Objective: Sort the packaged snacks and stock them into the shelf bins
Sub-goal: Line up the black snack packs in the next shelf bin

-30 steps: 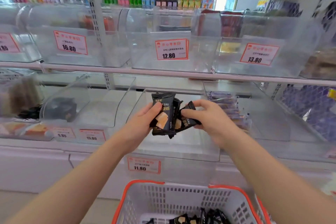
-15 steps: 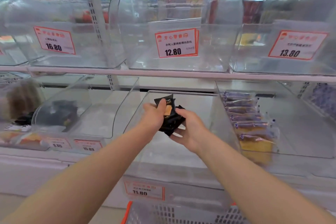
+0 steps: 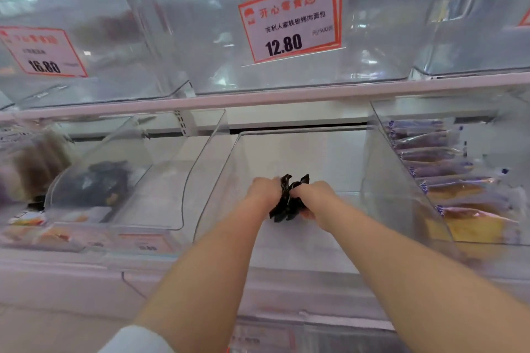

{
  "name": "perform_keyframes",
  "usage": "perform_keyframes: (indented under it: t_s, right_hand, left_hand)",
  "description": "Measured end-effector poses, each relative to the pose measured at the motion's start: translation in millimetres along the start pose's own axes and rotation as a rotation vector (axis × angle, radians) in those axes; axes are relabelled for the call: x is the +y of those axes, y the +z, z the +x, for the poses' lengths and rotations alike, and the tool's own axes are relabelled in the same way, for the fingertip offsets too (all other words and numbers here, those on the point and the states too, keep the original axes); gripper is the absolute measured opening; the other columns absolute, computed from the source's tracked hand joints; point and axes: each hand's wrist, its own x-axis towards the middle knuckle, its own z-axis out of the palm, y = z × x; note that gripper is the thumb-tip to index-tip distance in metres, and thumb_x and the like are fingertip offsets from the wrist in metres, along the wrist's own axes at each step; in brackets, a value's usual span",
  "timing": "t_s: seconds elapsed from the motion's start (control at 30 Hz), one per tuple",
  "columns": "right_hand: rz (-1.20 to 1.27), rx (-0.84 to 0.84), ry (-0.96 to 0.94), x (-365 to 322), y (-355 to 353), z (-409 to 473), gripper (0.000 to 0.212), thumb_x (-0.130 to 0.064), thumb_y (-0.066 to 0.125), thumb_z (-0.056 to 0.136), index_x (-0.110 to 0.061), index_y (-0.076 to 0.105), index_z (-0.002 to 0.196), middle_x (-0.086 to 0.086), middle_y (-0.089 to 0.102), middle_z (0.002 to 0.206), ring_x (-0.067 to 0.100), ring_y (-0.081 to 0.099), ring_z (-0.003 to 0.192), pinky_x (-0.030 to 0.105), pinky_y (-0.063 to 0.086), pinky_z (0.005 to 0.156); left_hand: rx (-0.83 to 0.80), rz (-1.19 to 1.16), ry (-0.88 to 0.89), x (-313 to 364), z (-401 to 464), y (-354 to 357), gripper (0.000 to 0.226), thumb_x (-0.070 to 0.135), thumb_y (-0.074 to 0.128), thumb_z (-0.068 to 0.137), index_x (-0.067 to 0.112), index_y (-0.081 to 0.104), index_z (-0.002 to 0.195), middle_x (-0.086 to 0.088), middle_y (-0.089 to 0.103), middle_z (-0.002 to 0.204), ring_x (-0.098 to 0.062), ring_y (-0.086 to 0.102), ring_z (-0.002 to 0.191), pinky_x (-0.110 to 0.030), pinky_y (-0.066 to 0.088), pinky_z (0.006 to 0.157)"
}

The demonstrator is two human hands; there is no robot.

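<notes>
Both my hands reach deep into the clear middle bin (image 3: 372, 169) on the lower shelf. Between them is a bunch of black snack packets (image 3: 288, 198), held low near the bin's floor. My left hand (image 3: 265, 190) grips the packets from the left, and my right hand (image 3: 314, 195) grips them from the right. Their fingers are mostly hidden behind the packets and the backs of the hands. Apart from the packets, nothing shows on the bin's floor.
The bin to the right (image 3: 459, 180) holds several purple-and-yellow wrapped cakes. A clear bin at the left (image 3: 94, 183) holds dark packets. Above the shelf rail (image 3: 258, 103) stand clear bins with price tags 12.80 (image 3: 289, 20) and 16.80 (image 3: 43, 51).
My hands have pushed forward and down into the middle bin with the black packets. The camera has moved closer to the shelf, and the basket below has left the view.
</notes>
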Motion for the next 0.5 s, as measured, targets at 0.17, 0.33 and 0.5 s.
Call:
perform_keyframes:
  t_s: [0.17, 0.33, 0.5]
  right_hand:
    - [-0.147, -0.104, -0.103, 2, 3, 1, 0.021, -0.004, 0.057, 0.079, 0.003, 0.061, 0.098, 0.016, 0.062, 0.089, 0.027, 0.058, 0.08, 0.036, 0.052, 0.081]
    - [-0.238, -0.209, -0.231, 5, 0, -9, 0.014, -0.013, 0.066, 0.081, -0.013, 0.053, 0.076, 0.004, 0.058, 0.078, 0.016, 0.052, 0.069, 0.028, 0.043, 0.065]
    - [-0.532, -0.204, -0.432, 11, 5, -19, 0.023, -0.016, 0.072, 0.076, -0.017, 0.052, 0.086, 0.009, 0.06, 0.102, 0.017, 0.052, 0.082, 0.021, 0.04, 0.056]
  left_hand:
    - [-0.005, 0.398, 0.075, -4, 7, 2, 0.04, 0.024, 0.034, 0.099, -0.005, 0.058, 0.112, -0.021, 0.06, 0.118, -0.034, 0.055, 0.111, -0.034, 0.043, 0.088]
    - [0.039, 0.843, 0.199, 1, 12, -5, 0.03, 0.004, 0.037, 0.095, -0.001, 0.05, 0.122, -0.016, 0.054, 0.125, -0.031, 0.053, 0.115, -0.032, 0.043, 0.086]
    - [0.034, 1.163, 0.394, 6, 8, -17, 0.031, 0.004, 0.041, 0.091, 0.002, 0.046, 0.122, -0.016, 0.046, 0.124, -0.033, 0.05, 0.113, -0.036, 0.042, 0.087]
